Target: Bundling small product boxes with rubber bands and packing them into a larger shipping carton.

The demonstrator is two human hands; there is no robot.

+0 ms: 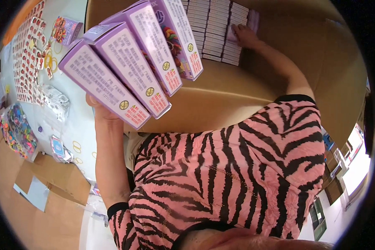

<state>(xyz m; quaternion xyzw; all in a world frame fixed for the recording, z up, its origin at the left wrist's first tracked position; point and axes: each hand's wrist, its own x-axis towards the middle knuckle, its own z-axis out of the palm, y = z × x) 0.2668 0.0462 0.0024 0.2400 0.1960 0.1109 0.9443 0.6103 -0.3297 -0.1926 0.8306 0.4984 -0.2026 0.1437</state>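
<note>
White table [77, 125], cardboard carton [237, 96] (large) — packed boxes [214, 29]

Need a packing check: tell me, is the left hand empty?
No: the left hand holds up three purple boxes fanned side by side.

On the white table [77, 125] at our left we see rows of small sticker cards [29, 46], one purple box [66, 29] lying alone, a crinkled clear bag [56, 100] and a bag of bright rubber bands [16, 131]. Flattened brown cardboard [54, 179] lies below.
</note>
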